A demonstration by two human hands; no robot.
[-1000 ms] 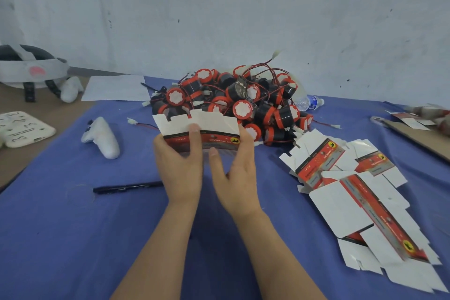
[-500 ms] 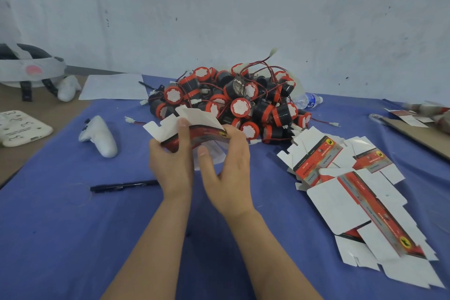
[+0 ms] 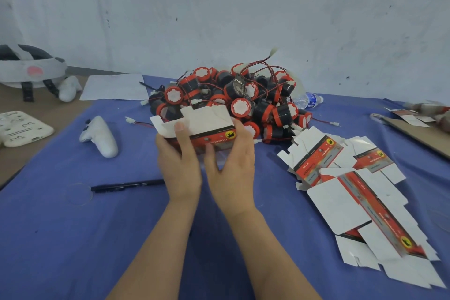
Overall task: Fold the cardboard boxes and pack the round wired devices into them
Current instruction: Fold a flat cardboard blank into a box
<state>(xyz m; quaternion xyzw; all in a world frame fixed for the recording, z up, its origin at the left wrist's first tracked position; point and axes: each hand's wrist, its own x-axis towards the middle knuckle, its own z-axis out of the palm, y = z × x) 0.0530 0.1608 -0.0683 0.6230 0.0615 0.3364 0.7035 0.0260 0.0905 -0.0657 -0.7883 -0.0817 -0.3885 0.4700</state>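
Box sits gripped between left hand and right hand.

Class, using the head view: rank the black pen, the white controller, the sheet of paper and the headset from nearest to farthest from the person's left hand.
From the left hand:
1. Black pen: on the blue cloth, just left of the wrist.
2. White controller: further left on the cloth.
3. Sheet of paper: back left, by the wall.
4. Headset: far left corner.

Matt blue cloth, glossy printed cardboard box, smooth white plastic controller
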